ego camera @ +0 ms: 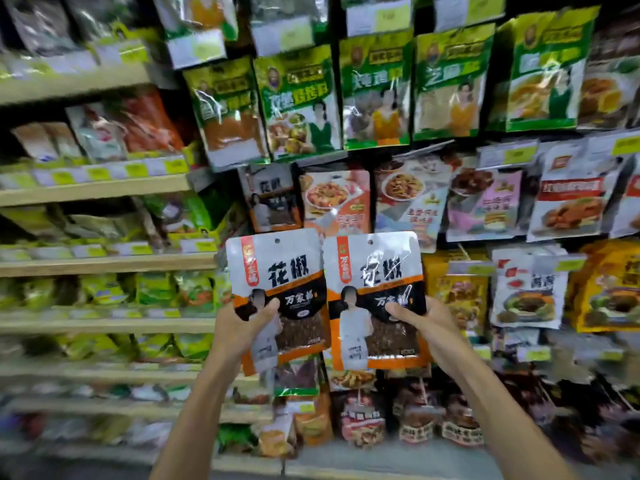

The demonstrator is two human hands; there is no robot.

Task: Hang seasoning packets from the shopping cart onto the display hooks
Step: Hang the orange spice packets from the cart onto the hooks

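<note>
white left packet point(277, 271) pinched by left hand point(239, 327) fingers point(265, 310); right packet point(374, 271) by right hand point(426, 323).

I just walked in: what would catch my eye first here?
Two matching white, black and orange packets held up side by side at centre: the left hand pinches the left packet, the right hand the right packet. Above them a row of green packets hangs across the display.
</note>
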